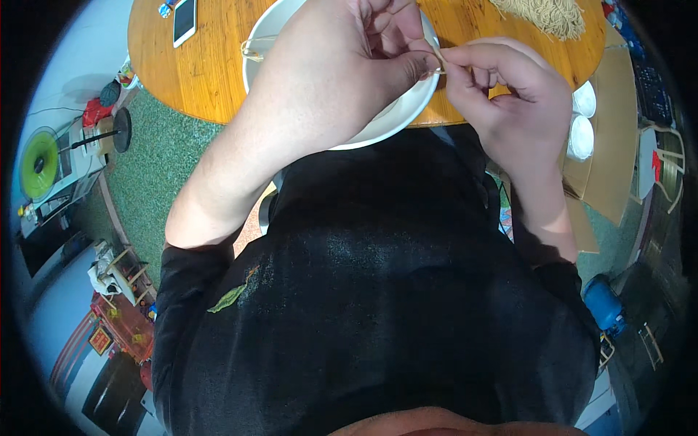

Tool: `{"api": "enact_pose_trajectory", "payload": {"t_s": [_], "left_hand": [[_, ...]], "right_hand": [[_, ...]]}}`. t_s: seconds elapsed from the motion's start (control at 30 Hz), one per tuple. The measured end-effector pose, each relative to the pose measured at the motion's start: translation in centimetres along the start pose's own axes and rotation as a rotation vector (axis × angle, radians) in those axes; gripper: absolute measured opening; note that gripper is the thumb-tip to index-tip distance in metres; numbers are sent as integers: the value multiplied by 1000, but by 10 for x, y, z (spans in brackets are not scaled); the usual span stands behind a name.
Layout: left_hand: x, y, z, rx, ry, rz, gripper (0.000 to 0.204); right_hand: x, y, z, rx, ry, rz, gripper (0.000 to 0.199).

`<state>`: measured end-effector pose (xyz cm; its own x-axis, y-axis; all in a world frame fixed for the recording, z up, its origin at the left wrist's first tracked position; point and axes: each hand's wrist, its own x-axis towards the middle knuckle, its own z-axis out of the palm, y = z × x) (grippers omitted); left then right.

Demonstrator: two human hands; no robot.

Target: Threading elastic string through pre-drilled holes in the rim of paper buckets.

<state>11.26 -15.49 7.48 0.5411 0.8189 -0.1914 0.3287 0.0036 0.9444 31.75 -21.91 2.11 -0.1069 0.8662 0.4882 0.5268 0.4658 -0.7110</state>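
Over a white basin (pixel 398 116) at the table edge, my two hands meet fingertip to fingertip. Thumb and fingers of my left hand (pixel 320 87) pinch a thin beige cord (pixel 438 65). My right hand (pixel 512 94) has its thumb and forefinger closed on the same cord, its other fingers curled in. Only a short bit of that cord shows between the fingertips. A loop of similar cord (pixel 251 51) hangs over the basin's left rim. My left hand and forearm hide much of the basin's inside.
The round wooden table (pixel 182 83) bears a white phone (pixel 185 22) at left and a heap of beige cords (pixel 552 16) at right. White round items (pixel 580 138) lie on cardboard (pixel 611 138) to the right. A green fan (pixel 40 163) stands far left.
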Motion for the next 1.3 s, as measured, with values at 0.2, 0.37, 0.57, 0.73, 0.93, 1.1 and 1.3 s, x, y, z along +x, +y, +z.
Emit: {"api": "enact_pose_trajectory", "payload": {"t_s": [0.2,0.37,0.57,0.73,0.93,1.1,1.3], "left_hand": [[18,-35,-2,-142,-96,966,22],[-6,1,-4,100,1,63,20],[-5,-1,-2,136,53,169,21],[-3,-4,-5,17,-10,174,23],[34,-50,-8,-172,-145,978,21],[34,-49,-6,-255,-207,976,22],[-3,4,-8,221,0,119,25]], "right_hand": [[-3,13,15,-187,149,-203,17],[-10,27,29,-41,314,-312,21],[-12,22,35,-10,330,-254,22],[-14,20,33,-43,308,-218,23],[-13,20,34,73,299,-185,23],[-14,21,34,168,272,-166,20],[-19,19,35,536,321,-18,14]]}}
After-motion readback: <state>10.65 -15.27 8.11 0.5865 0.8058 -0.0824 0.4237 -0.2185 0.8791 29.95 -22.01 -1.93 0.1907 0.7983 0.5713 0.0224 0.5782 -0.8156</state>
